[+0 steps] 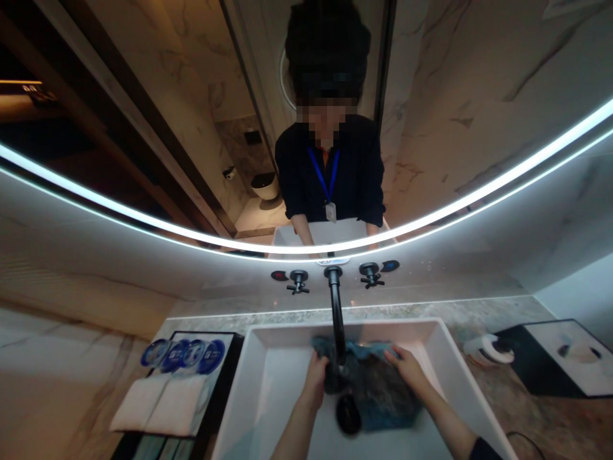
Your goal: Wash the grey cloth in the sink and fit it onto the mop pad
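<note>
Marble walls (445,281) and a light-edged mirror (431,128) stand behind a white sink (275,390), where a blurred grey-blue cloth (380,393) is spread beneath and right of the black tap (337,313). The left hand (316,375), fingers curled, grips its left edge; the right hand (403,365) pinches its upper right edge, fingers nearly closed. Should either grip slacken, the cloth could sag over the dark round piece (348,415), likely the drain, and block it, or snag on the tap.

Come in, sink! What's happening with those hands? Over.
Left hand and right hand gripping blue-grey cloth. Cloth spread inside white basin. Black faucet overhangs it, between the hands.
</note>
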Demonstrator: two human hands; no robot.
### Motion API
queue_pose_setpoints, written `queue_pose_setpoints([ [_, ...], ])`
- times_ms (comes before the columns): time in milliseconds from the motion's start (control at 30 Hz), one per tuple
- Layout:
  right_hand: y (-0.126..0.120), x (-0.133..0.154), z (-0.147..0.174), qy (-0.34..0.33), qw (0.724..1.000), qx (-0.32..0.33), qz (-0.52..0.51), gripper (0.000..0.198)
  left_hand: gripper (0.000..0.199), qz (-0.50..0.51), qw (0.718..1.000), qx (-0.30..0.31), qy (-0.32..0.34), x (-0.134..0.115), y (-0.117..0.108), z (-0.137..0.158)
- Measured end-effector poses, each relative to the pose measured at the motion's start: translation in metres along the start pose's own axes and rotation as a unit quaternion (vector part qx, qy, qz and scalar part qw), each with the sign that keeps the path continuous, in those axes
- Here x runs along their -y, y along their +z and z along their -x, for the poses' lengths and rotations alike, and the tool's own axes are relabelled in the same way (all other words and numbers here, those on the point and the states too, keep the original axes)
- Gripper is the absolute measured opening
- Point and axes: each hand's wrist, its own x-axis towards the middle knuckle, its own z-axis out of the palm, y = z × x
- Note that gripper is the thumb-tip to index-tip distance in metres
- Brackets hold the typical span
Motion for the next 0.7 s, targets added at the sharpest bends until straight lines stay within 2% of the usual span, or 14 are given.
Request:
queue_pose_setpoints([
  [67, 0.019, 0.031, -0.001, -0.016, 0.995, 0.048, -0.083, 0.047, 0.042, 0.011, 0.999, 0.019, -0.042, 0.002, 0.006, -0.001],
  [100, 0.034, 0.047, 0.0, -0.012, 0.978, 0.081, -0.191, 0.051, 0.043, 0.022, 0.996, 0.043, -0.076, 0.003, 0.009, 0.0],
  [200, 0.082, 0.089, 0.008, -0.037, 0.955, 0.13, -0.263, 0.053, 0.058, 0.085, 0.976, 0.119, -0.161, 0.005, 0.016, 0.005],
  [233, 0.093, 0.098, 0.008, -0.057, 0.96, 0.134, -0.24, 0.052, 0.061, 0.107, 0.971, 0.135, -0.166, 0.004, 0.014, 0.006],
  [300, 0.102, 0.106, 0.004, -0.076, 0.974, 0.132, -0.166, 0.047, 0.061, 0.12, 0.975, 0.135, -0.131, 0.003, 0.002, 0.007],
  [367, 0.095, 0.101, -0.007, -0.059, 0.988, 0.121, -0.069, 0.039, 0.056, 0.047, 0.992, 0.094, -0.075, -0.001, -0.022, 0.006],
  [433, 0.08, 0.087, -0.018, -0.028, 0.994, 0.108, 0.005, 0.033, 0.049, -0.101, 0.995, 0.007, -0.019, -0.007, -0.053, 0.005],
  [500, 0.067, 0.071, -0.023, -0.008, 0.993, 0.084, 0.085, 0.029, 0.044, -0.227, 0.971, -0.077, 0.013, -0.015, -0.082, 0.007],
  [567, 0.063, 0.061, -0.019, -0.006, 0.988, 0.043, 0.15, 0.023, 0.047, -0.277, 0.949, -0.148, 0.034, -0.022, -0.099, 0.012],
  [633, 0.069, 0.058, -0.008, -0.035, 0.979, 0.016, 0.201, 0.029, 0.054, -0.346, 0.909, -0.209, 0.103, -0.024, -0.1, 0.018],
  [667, 0.075, 0.059, -0.002, -0.066, 0.972, 0.019, 0.227, 0.035, 0.055, -0.401, 0.876, -0.219, 0.154, -0.022, -0.095, 0.021],
  [700, 0.081, 0.062, 0.003, -0.1, 0.962, 0.032, 0.253, 0.038, 0.053, -0.458, 0.841, -0.204, 0.201, -0.02, -0.087, 0.023],
])
